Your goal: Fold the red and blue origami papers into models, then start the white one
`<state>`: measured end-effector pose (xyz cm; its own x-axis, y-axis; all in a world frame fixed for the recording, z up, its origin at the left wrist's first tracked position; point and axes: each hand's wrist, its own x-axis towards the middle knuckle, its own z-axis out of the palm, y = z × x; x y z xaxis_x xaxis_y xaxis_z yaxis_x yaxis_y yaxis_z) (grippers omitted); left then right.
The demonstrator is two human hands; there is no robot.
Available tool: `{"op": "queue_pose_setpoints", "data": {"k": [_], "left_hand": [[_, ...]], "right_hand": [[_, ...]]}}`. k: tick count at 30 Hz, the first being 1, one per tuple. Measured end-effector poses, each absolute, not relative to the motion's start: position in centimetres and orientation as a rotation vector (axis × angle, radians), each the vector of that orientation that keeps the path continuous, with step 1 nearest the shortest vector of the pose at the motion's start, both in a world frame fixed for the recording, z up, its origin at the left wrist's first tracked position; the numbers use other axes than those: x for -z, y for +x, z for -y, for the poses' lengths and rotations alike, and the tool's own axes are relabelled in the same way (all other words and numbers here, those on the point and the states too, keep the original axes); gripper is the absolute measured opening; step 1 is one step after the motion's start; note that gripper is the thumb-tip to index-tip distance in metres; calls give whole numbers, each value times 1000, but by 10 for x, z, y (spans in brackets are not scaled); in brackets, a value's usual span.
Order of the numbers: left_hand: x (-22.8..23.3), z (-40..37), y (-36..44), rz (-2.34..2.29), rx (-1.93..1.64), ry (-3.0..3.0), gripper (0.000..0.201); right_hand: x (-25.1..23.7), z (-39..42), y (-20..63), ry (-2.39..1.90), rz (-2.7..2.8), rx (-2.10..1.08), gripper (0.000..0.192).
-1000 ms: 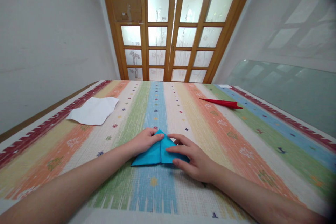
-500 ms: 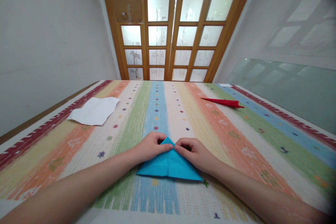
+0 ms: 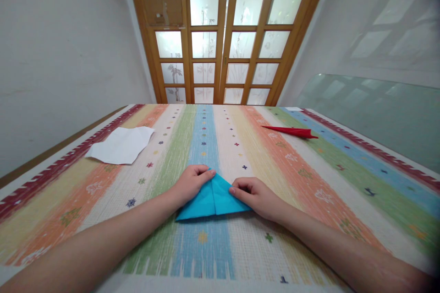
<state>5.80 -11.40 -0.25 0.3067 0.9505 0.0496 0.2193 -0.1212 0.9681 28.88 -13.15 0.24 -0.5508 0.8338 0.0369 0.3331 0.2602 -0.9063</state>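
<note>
Across a striped tablecloth (image 3: 309, 183): far left, a white sheet (image 3: 120, 145); far right, a red folded dart (image 3: 292, 131). Near the front edge, flat at centre, the blue paper (image 3: 213, 199), folded to a triangle with a seam down the middle. Left hand (image 3: 189, 185): ungripping, fingertips pressing beside the apex. Right hand (image 3: 256, 197): curled, seemingly pinching the right flap's edge. Probably creasing the corner flaps; next calls for firm, even pressure along both folds, edges aligned at the seam.
</note>
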Motion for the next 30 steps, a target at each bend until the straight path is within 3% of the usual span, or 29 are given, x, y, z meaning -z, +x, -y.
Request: {"op": "queue_pose_setpoints", "data": {"k": [8, 18, 23, 27, 30], "left_hand": [[6, 103, 47, -1083, -991, 1242, 47], [5, 95, 44, -1093, -1102, 932, 43], [-9, 96, 46, -1089, -1073, 749, 32], [-12, 101, 51, -1141, -986, 634, 26], [-10, 107, 56, -1163, -800, 628, 29]], "right_hand": [[2, 126, 298, -1143, 1688, -1635, 40], [9, 113, 302, -934, 1012, -1700, 36], [8, 111, 301, -936, 998, -1693, 34], [8, 117, 295, -944, 1150, -1639, 21], [11, 122, 292, -933, 1409, -1529, 44]]}}
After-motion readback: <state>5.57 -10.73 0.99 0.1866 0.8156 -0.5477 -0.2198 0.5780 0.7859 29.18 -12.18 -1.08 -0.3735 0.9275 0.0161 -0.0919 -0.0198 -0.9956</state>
